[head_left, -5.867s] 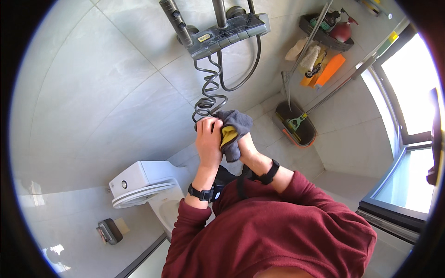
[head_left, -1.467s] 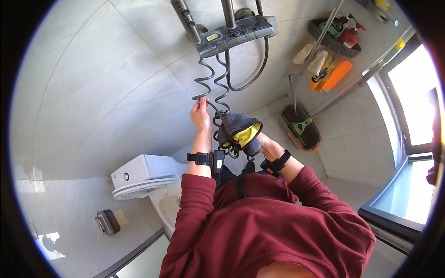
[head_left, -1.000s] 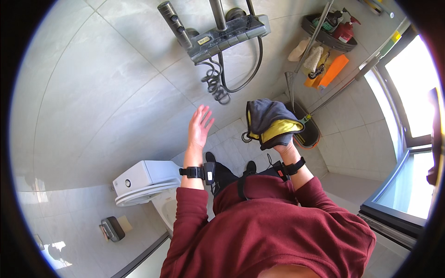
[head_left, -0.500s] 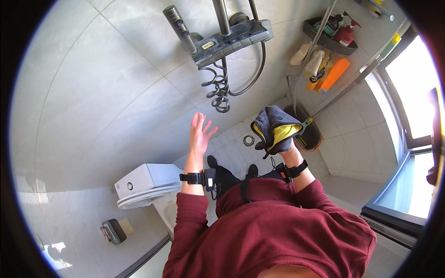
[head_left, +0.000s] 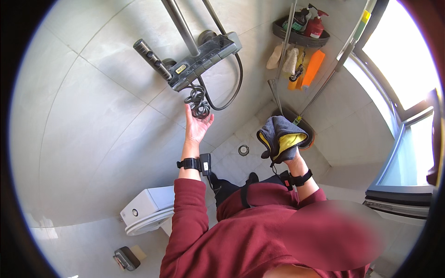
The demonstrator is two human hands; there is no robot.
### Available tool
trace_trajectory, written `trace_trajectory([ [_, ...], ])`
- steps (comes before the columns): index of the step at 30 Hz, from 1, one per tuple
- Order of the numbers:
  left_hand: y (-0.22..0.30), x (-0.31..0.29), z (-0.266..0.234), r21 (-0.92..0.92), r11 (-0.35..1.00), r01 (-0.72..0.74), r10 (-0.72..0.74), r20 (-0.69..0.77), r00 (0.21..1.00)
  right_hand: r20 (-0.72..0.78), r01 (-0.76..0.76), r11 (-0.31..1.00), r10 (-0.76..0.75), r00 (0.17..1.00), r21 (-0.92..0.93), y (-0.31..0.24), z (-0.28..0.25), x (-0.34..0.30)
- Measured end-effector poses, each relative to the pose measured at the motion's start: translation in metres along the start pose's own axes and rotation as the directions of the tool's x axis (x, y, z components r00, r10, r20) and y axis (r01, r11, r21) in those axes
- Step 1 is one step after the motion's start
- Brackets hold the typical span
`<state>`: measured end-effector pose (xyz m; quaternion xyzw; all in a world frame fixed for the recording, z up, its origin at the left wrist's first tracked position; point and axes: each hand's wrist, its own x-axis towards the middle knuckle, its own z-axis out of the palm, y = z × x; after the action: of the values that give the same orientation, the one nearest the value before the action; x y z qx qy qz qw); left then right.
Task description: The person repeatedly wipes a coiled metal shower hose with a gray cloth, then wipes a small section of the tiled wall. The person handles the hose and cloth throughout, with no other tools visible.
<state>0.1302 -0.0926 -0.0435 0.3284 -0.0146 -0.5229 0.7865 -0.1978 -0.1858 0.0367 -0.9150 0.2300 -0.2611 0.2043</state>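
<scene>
My left hand (head_left: 198, 128) reaches up to the lower end of a dark coiled hose (head_left: 196, 95). Its fingers are spread, with the palm under the lowest loops; it seems to touch them without closing round them. The coil hangs from a dark grey shower mixer (head_left: 204, 60) on the wall. My right hand (head_left: 293, 159) holds a grey cloth (head_left: 278, 132) with a yellow underside (head_left: 291, 140), bunched in front of my waist. The cloth covers most of the fingers.
A corner shelf (head_left: 301, 34) carries pump bottles, with cloths and an orange item (head_left: 314, 68) hanging below. Long poles lean near a dark bucket (head_left: 303, 127). A white toilet (head_left: 148, 208) stands at left, a round drain (head_left: 243, 150) lies in the floor, and an open window (head_left: 403, 167) is at right.
My left hand has risen to the coiled hose, whose loops now look pushed up and bunched. The right hand still holds the cloth, nearly in place. The view has shifted to the right.
</scene>
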Motion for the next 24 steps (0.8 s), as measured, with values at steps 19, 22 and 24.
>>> trace_trajectory([
  [19,0.002,-0.120,-0.053,-0.100,0.966,0.240,-0.221,0.173,0.960,-0.001,0.401,0.912,-0.402,0.916,-0.084,-0.037,0.075,0.099],
  [22,-0.017,-0.123,-0.057,-0.192,0.925,0.329,-0.272,0.271,0.923,0.017,0.462,0.873,-0.470,0.882,0.154,-0.048,0.090,0.104],
  [24,-0.024,-0.129,-0.061,-0.193,0.938,0.288,-0.228,0.285,0.931,-0.204,0.643,0.701,-0.612,0.764,0.308,-0.046,0.099,0.094],
])
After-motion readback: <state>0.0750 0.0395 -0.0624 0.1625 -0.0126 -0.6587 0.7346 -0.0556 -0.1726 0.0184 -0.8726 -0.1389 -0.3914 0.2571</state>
